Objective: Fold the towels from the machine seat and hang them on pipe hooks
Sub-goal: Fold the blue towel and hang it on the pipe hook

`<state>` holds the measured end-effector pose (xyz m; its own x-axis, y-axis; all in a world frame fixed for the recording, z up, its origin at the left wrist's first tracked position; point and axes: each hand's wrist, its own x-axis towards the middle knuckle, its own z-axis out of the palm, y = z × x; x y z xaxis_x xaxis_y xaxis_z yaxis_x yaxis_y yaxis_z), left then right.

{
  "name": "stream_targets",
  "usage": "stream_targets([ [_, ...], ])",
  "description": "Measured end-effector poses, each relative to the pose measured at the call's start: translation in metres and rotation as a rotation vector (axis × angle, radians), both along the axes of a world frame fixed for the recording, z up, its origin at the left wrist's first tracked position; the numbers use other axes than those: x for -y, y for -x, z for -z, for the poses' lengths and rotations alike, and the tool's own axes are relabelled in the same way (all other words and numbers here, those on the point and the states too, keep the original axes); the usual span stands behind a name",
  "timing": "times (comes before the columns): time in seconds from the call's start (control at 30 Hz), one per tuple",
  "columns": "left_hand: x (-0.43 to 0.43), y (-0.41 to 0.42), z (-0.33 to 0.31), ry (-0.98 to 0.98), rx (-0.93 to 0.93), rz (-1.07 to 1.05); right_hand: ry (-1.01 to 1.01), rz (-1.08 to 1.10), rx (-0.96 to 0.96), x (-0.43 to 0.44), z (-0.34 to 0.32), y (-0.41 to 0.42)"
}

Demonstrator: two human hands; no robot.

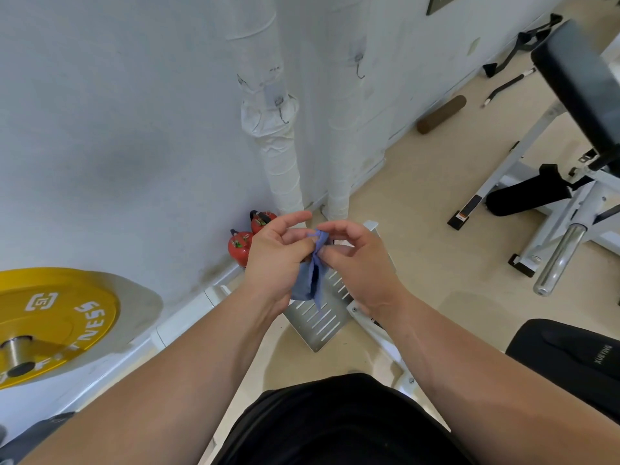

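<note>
Towel, blue, likely light and limp; left grip and right grip pinch its bunched top, the sensible hold.

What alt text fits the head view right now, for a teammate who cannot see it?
The left hand and right hand pinch the top of a bunched blue towel, held up before two white wrapped pipes. The left pipe's hook and the right pipe's hook both hang bare; a yellow weight plate sits at far left.
</note>
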<state>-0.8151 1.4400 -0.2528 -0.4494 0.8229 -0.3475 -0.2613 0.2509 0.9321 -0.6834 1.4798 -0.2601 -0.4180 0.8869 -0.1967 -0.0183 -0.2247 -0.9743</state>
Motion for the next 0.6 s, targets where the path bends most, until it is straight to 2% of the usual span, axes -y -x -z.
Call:
stream_targets([
  [0.17, 0.002, 0.0, -0.005, -0.038, 0.024, 0.013, -0.403, 0.061, 0.344, -0.01, 0.003, -0.003],
  [0.27, 0.004, 0.0, -0.01, -0.038, 0.033, 0.014, -0.498, -0.004, 0.381, -0.014, 0.002, -0.009],
  [0.43, 0.009, 0.0, -0.016, -0.079, 0.08, 0.011, -0.264, -0.066, 0.223, -0.014, -0.008, -0.018],
  [0.6, 0.011, -0.003, -0.021, -0.065, 0.111, 0.034, -0.223, -0.067, 0.197, -0.014, -0.012, -0.017],
])
